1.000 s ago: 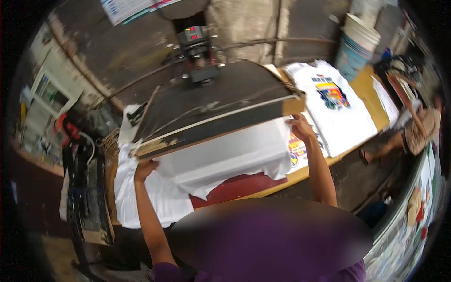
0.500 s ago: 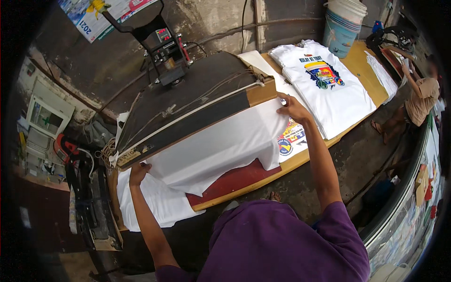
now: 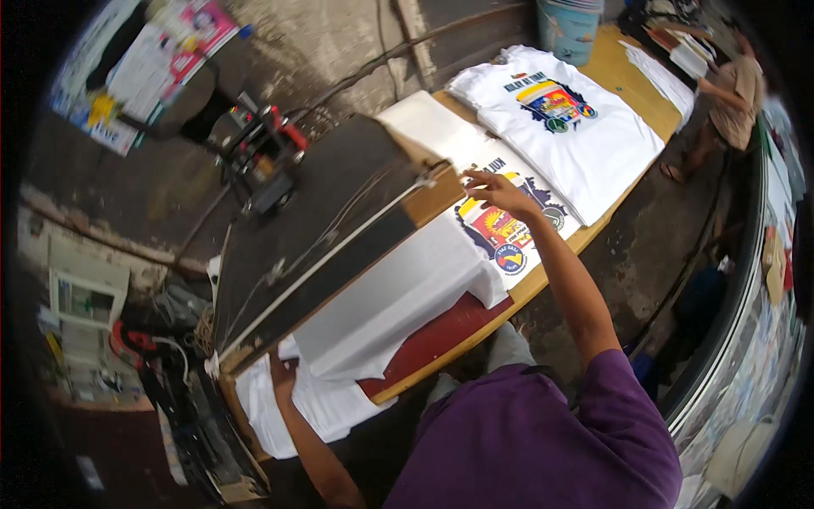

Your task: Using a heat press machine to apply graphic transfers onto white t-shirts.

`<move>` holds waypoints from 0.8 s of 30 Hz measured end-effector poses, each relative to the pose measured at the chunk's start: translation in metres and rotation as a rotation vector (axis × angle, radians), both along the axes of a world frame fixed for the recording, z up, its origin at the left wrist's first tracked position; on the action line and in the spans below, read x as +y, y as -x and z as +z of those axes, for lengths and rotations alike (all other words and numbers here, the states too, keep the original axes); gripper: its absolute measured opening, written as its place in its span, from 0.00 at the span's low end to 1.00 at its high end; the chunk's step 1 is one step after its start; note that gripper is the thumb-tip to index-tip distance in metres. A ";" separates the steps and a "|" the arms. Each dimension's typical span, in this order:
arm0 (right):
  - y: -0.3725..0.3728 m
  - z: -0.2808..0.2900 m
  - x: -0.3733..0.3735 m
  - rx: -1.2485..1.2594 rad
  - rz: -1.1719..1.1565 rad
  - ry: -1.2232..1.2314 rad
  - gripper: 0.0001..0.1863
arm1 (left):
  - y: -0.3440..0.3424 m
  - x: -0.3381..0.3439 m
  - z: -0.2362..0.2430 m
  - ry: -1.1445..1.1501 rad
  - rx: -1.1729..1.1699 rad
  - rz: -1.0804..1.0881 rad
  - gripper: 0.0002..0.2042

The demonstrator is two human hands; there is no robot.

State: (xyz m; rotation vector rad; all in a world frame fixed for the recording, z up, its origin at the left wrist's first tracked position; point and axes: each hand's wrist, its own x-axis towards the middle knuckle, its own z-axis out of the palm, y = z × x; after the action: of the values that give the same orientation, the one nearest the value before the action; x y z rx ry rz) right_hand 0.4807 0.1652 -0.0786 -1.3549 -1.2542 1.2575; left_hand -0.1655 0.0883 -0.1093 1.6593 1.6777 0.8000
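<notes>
A bulky black heat press (image 3: pixel 318 229) with a wooden corner spans the yellow table (image 3: pixel 534 297). A white shirt (image 3: pixel 390 297) hangs from under its front edge over a red board (image 3: pixel 432 335). At the press's lower left end my left hand (image 3: pixel 284 373) is closed on the white fabric, fingertips partly hidden. My right hand (image 3: pixel 496 191) has its fingers apart beside the press's right corner, over printed white items (image 3: pixel 504 229) with colourful designs.
A stack of printed white shirts (image 3: pixel 564 140) lies farther right, near a blue bucket (image 3: pixel 568 30). A co-worker (image 3: pixel 733 106) stands at the table's far end. Black equipment (image 3: pixel 191 407) stands at left; a glass-topped surface (image 3: pixel 738 373) curves along the right.
My right hand has let go of the shirt's edge and spread its fingers. The shirt's right part hangs lower, showing more print beside it. The view has rotated and shifted.
</notes>
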 end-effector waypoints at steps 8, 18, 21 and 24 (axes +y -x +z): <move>0.012 -0.030 0.100 0.152 -0.032 -0.026 0.19 | 0.005 -0.110 -0.012 0.116 0.114 0.318 0.25; 0.067 -0.037 0.225 0.402 0.000 0.155 0.42 | -0.086 -0.206 0.048 0.081 0.257 0.452 0.19; 0.081 -0.013 0.251 0.502 -0.076 0.315 0.39 | -0.101 -0.234 0.057 0.075 0.292 0.415 0.19; 0.086 -0.024 0.282 0.285 -0.127 0.062 0.38 | -0.125 -0.239 0.066 0.338 0.087 0.632 0.21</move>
State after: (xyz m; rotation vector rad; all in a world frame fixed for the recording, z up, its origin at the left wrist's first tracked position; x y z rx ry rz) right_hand 0.3946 0.4477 -0.1021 -1.2275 -0.9252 1.3548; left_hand -0.0405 -0.1508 -0.0429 0.9459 2.2930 0.6725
